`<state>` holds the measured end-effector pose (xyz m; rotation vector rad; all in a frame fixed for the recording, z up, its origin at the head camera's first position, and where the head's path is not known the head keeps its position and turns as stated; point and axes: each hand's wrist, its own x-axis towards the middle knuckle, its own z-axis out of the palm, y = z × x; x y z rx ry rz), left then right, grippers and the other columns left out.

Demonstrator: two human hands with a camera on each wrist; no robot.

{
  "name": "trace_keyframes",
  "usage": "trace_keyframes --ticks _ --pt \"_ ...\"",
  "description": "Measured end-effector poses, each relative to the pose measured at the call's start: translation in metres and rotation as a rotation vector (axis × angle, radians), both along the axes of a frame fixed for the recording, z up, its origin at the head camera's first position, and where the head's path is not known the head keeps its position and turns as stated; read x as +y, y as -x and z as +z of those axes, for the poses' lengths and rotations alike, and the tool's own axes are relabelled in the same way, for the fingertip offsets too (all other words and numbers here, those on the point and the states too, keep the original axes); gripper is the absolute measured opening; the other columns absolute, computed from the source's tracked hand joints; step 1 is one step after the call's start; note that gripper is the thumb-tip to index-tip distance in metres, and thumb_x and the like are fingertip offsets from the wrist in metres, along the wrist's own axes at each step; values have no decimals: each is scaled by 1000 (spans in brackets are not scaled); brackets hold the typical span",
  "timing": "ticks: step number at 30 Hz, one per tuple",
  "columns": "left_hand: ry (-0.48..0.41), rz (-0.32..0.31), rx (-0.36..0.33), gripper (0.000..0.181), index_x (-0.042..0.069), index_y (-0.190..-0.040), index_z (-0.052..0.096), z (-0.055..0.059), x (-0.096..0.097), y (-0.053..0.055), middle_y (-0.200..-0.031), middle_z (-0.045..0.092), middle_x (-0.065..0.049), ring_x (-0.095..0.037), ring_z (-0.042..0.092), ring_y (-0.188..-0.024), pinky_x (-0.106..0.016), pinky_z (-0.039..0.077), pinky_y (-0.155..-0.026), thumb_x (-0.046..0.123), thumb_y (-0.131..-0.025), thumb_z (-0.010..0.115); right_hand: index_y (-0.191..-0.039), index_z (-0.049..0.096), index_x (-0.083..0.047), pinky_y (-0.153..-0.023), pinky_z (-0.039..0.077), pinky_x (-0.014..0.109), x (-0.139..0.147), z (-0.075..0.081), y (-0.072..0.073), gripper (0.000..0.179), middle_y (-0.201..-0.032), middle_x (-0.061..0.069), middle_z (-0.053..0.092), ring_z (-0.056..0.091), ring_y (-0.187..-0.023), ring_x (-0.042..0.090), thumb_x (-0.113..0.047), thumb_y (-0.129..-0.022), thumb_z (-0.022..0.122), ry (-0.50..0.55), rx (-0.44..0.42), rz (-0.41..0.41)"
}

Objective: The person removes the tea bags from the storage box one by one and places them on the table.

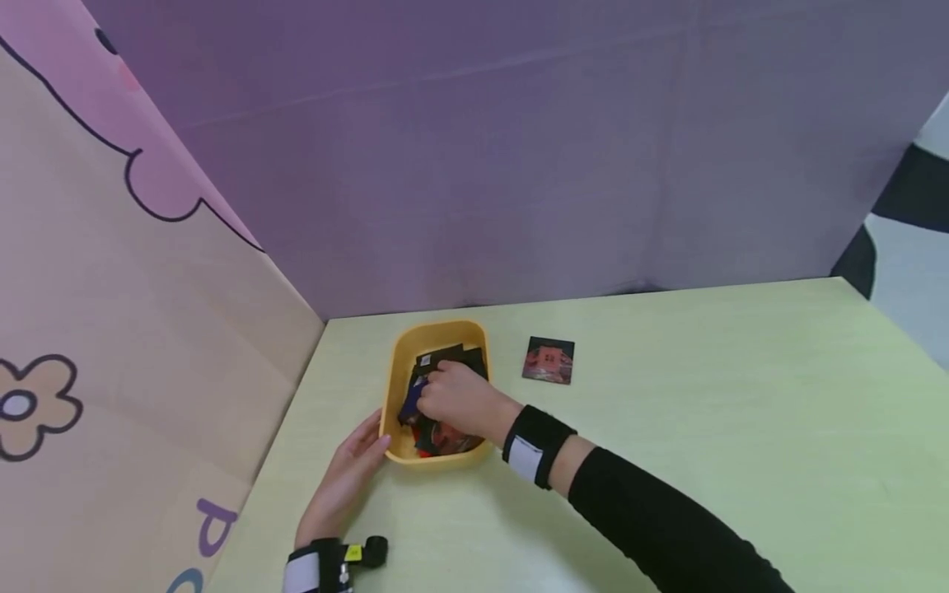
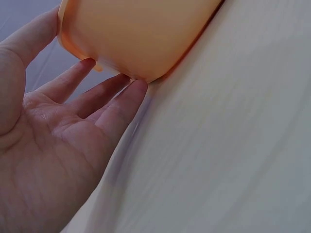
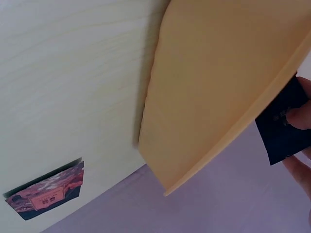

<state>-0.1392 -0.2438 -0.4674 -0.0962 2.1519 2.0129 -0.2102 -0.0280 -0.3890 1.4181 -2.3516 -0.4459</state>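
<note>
A yellow plastic bin with rounded corners stands on the table and holds several flat dark pieces, some with red print. My left hand grips it at the left side. In the left wrist view, fingers reach its bottom edge and another digit touches the rim. Over the bin, my right hand covers part of the contents. The right wrist view shows it pinching a dark flat square card with small faint print, thumb on its face, above the bin's rim.
A square card with a red and black picture lies on the pale table, right of the bin. A purple cloth wall rises behind the table, and a printed panel stands along its left side.
</note>
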Motion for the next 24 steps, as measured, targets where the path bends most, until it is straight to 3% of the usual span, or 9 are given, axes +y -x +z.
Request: trace_keyframes --ticks 5,9,13,24 --pt "-7 -10 7 62 10 -153 34 -1 -1 0 -154 39 -14 -25 42 -137 -39 37 -111 27 -100 60 -100 77 -28 -90 50 25 8 7 -9 11 -95 -15 73 66 -90 6 -22 -92 72 7 45 75" --pt "-15 -16 20 64 9 -153 34 -1 -1 0 -154 39 -14 -25 42 -137 -32 40 -108 28 -99 61 -105 76 -27 -98 48 28 14 15 -16 13 -102 -14 73 66 -97 4 -24 -93 70 -14 73 116" --pt "-28 -25 29 62 10 -154 33 -1 -2 1 -154 38 -13 -25 42 -137 -28 41 -106 26 -101 59 -106 75 -27 -96 49 29 22 23 -19 13 -105 -14 72 66 -98 6 -26 -95 67 -18 133 144" --pt "-19 -33 19 60 8 -155 30 -1 -1 2 -157 33 -12 -24 39 -139 -25 41 -105 22 -102 56 -125 70 -23 -102 47 32 70 37 -6 35 -124 -6 68 62 -116 12 -13 -92 71 7 184 122"
